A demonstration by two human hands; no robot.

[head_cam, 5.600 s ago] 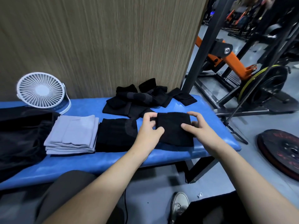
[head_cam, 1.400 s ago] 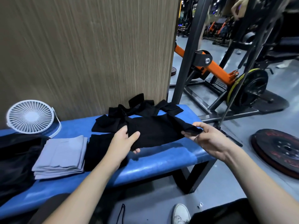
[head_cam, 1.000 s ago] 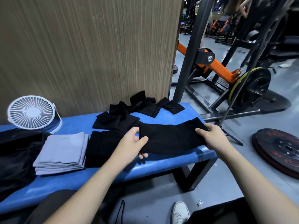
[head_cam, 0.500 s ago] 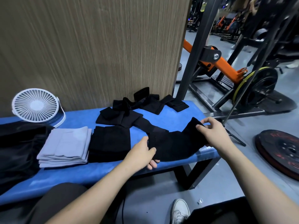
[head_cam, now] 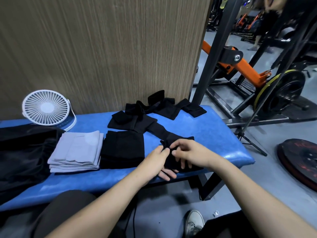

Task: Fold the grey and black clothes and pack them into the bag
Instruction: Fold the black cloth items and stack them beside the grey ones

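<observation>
Holding the black cloth (head_cam: 176, 143), your left hand (head_cam: 157, 162) and right hand (head_cam: 192, 154) pinch it (folded black stack (head_cam: 122, 148) just beside, grey stack (head_cam: 77, 150) further left).

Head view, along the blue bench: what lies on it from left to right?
Black bag → grey stack → folded black stack → black cloth gripped by the left hand and right hand.

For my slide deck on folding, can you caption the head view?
Both hands, left hand and right hand, fold a black cloth on the blue bench beside folded grey and black stacks.
</observation>
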